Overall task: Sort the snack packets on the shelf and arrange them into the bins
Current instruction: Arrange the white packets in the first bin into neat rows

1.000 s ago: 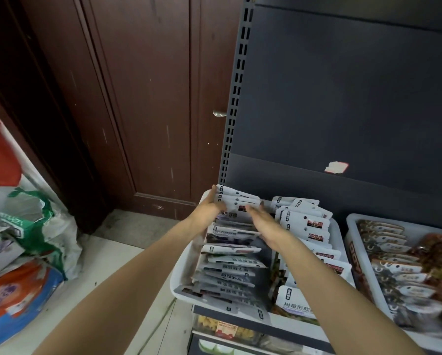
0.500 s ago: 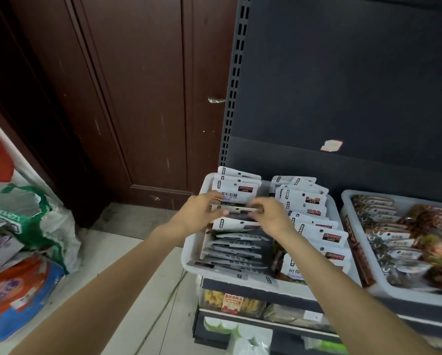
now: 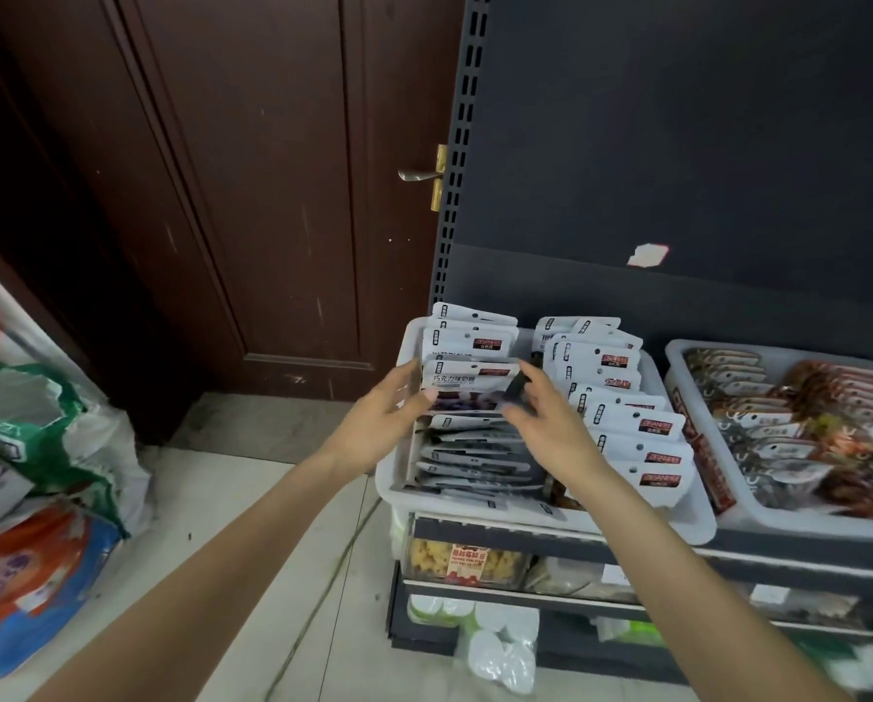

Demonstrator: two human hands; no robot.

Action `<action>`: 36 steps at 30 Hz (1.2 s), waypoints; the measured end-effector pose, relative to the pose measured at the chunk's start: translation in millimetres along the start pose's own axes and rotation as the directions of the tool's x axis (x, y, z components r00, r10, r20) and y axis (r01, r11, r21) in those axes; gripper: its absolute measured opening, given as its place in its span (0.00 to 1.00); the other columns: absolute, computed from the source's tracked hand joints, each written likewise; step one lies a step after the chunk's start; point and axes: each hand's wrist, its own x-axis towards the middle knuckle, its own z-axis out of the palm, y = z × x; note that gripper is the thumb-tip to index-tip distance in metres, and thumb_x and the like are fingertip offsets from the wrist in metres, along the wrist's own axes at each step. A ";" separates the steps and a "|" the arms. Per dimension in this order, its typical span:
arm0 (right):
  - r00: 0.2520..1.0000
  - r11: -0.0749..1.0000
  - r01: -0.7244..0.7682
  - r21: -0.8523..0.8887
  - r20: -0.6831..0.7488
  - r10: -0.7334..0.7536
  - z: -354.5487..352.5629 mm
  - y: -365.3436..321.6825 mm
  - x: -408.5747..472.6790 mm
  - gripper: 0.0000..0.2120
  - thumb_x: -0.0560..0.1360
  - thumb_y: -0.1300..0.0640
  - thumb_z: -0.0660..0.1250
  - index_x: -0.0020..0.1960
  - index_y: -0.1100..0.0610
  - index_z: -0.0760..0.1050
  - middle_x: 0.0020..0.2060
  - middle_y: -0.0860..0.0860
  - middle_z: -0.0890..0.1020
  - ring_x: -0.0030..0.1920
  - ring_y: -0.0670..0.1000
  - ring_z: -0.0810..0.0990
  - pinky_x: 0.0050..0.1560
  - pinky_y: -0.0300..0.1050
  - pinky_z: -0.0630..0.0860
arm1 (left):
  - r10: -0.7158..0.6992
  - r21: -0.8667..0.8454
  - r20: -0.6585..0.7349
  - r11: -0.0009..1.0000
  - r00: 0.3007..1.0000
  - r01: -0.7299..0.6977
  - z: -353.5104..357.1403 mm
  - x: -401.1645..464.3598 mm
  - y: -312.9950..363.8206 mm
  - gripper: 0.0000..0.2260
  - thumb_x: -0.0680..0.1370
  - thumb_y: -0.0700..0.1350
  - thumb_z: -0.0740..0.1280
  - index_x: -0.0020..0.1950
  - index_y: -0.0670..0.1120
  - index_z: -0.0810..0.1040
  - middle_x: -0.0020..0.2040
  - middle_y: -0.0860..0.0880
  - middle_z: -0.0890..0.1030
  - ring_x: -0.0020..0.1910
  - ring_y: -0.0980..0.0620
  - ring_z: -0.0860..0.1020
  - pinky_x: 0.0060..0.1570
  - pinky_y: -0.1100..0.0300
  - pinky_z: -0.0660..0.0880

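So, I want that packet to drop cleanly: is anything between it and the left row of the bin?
Nothing visible. Both hands hold the packet just above the left row of the white bin.

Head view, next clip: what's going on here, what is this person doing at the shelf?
A person is tidying snack packets in a white bin on a dark shop shelf. Both hands reach into its left row: the left hand and right hand hold one white packet by its side edges, upright above packets lying flat in the front of the row. The right row stands in overlapping order. A second bin to the right holds brownish snack packs.
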 end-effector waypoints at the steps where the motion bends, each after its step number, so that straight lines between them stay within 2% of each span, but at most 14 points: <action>1: 1.000 1.000 0.007 -0.001 0.002 -0.007 1.8 0.4 -6.6 0.28 0.80 0.54 0.61 0.76 0.49 0.53 0.71 0.51 0.66 0.70 0.52 0.65 0.71 0.50 0.61 | -0.005 -0.044 0.033 0.999 0.999 0.007 0.7 -3.5 -0.1 0.26 0.80 0.53 0.61 0.76 0.53 0.58 0.74 0.54 0.64 0.71 0.55 0.65 0.66 0.60 0.60; 5: 0.998 0.996 -0.065 -0.067 0.005 0.065 10.8 7.9 -15.0 0.32 0.79 0.51 0.61 0.77 0.53 0.49 0.73 0.53 0.63 0.71 0.53 0.64 0.69 0.48 0.61 | 0.007 -0.050 0.116 0.999 0.993 -0.001 6.3 -5.3 -2.0 0.27 0.79 0.46 0.64 0.76 0.48 0.58 0.68 0.57 0.67 0.68 0.57 0.66 0.61 0.68 0.61; 9: 0.991 0.988 -0.128 -0.088 0.031 0.131 13.7 22.0 -20.4 0.33 0.78 0.48 0.62 0.77 0.55 0.50 0.75 0.53 0.60 0.73 0.54 0.61 0.71 0.49 0.60 | 0.009 0.155 0.100 0.988 0.995 -0.024 7.2 -2.5 -19.3 0.24 0.78 0.45 0.66 0.73 0.46 0.65 0.69 0.49 0.71 0.69 0.50 0.69 0.67 0.57 0.66; 12: 0.997 0.996 -0.083 -0.011 0.000 0.083 12.3 24.0 -21.2 0.32 0.76 0.53 0.68 0.75 0.56 0.58 0.69 0.53 0.70 0.66 0.52 0.71 0.68 0.49 0.67 | 0.044 0.287 0.022 0.957 0.999 -0.048 12.2 -1.0 -17.1 0.17 0.77 0.42 0.68 0.66 0.47 0.75 0.57 0.45 0.80 0.57 0.48 0.79 0.58 0.57 0.75; 15: 0.999 0.996 0.003 -0.090 -0.051 -0.008 12.1 22.4 -17.0 0.21 0.74 0.59 0.70 0.65 0.59 0.73 0.53 0.52 0.81 0.53 0.49 0.80 0.56 0.41 0.74 | 0.097 0.449 -0.076 0.892 0.992 -0.053 21.9 2.1 -9.1 0.11 0.78 0.37 0.63 0.59 0.45 0.79 0.47 0.42 0.81 0.43 0.44 0.80 0.47 0.51 0.79; 17: 0.993 0.991 0.042 -0.125 -0.105 -0.055 10.1 19.8 -13.5 0.09 0.75 0.60 0.69 0.54 0.60 0.79 0.44 0.54 0.83 0.47 0.51 0.82 0.51 0.40 0.77 | 0.130 0.502 -0.114 0.863 0.985 -0.056 22.5 4.2 -4.1 0.12 0.79 0.35 0.60 0.56 0.44 0.80 0.48 0.41 0.82 0.46 0.41 0.80 0.48 0.49 0.78; 18: 0.989 0.996 0.054 -0.075 -0.137 -0.064 7.8 17.9 -11.2 0.05 0.76 0.61 0.68 0.50 0.60 0.79 0.43 0.55 0.83 0.45 0.51 0.82 0.49 0.40 0.79 | 0.152 0.492 -0.139 0.868 0.979 -0.065 20.2 6.3 -1.3 0.11 0.79 0.36 0.61 0.56 0.43 0.81 0.49 0.41 0.82 0.47 0.41 0.79 0.49 0.50 0.77; 20: 0.986 0.997 0.068 0.019 -0.157 -0.064 2.2 11.9 -3.7 0.04 0.76 0.63 0.66 0.48 0.61 0.79 0.46 0.59 0.83 0.45 0.51 0.83 0.47 0.36 0.80 | 0.180 0.447 -0.199 0.892 0.963 -0.074 14.7 13.4 3.9 0.10 0.78 0.38 0.65 0.58 0.44 0.81 0.50 0.42 0.82 0.45 0.45 0.79 0.49 0.55 0.76; 23: 0.996 0.982 0.041 -0.182 -0.068 -0.054 -0.3 2.6 14.8 0.13 0.79 0.61 0.62 0.62 0.61 0.76 0.58 0.59 0.79 0.57 0.55 0.78 0.59 0.46 0.75 | 0.109 0.404 -0.210 0.915 0.971 -0.016 12.5 25.8 4.4 0.15 0.77 0.42 0.68 0.63 0.43 0.77 0.54 0.44 0.82 0.44 0.51 0.76 0.48 0.62 0.71; 25: 0.999 0.957 0.010 -0.290 -0.033 -0.020 0.2 -2.4 13.4 0.18 0.81 0.59 0.57 0.71 0.58 0.67 0.65 0.59 0.71 0.64 0.56 0.72 0.65 0.47 0.67 | 0.080 0.324 -0.163 0.946 0.983 -0.024 17.7 25.1 -1.0 0.19 0.77 0.43 0.69 0.67 0.44 0.73 0.60 0.44 0.79 0.54 0.49 0.77 0.55 0.61 0.71; 27: 0.998 0.951 0.051 -0.303 -0.007 -0.056 -1.9 -2.4 5.5 0.22 0.82 0.59 0.55 0.75 0.56 0.59 0.71 0.57 0.63 0.69 0.55 0.66 0.68 0.45 0.61 | 0.100 0.207 -0.130 0.976 0.986 -0.071 20.5 18.7 -5.2 0.22 0.77 0.43 0.68 0.71 0.46 0.69 0.66 0.45 0.75 0.65 0.48 0.73 0.64 0.57 0.68; 30: 0.989 0.965 0.144 -0.221 -0.009 -0.150 -5.6 9.9 -12.3 0.23 0.81 0.59 0.57 0.75 0.54 0.59 0.71 0.54 0.65 0.72 0.52 0.64 0.72 0.48 0.60 | 0.149 0.087 -0.075 0.986 0.986 -0.143 21.8 -1.8 -12.3 0.26 0.77 0.46 0.67 0.74 0.48 0.64 0.71 0.49 0.69 0.71 0.51 0.66 0.70 0.56 0.64; 33: 0.974 0.965 0.216 -0.150 -0.044 -0.224 -5.8 25.6 -33.5 0.22 0.79 0.56 0.61 0.72 0.53 0.63 0.68 0.52 0.69 0.70 0.50 0.67 0.71 0.50 0.64 | 0.140 0.120 0.022 0.983 0.990 -0.142 18.7 -31.7 -16.8 0.34 0.73 0.51 0.72 0.75 0.52 0.60 0.70 0.57 0.63 0.68 0.59 0.62 0.67 0.62 0.59; 36: 0.963 0.944 0.269 -0.193 0.025 -0.269 -10.7 36.5 -53.1 0.27 0.75 0.48 0.66 0.72 0.50 0.63 0.68 0.49 0.67 0.69 0.48 0.66 0.71 0.46 0.63 | 0.116 0.337 0.104 0.930 0.988 -0.144 17.2 -54.2 -21.1 0.36 0.70 0.49 0.75 0.74 0.54 0.61 0.69 0.57 0.65 0.65 0.60 0.65 0.63 0.67 0.61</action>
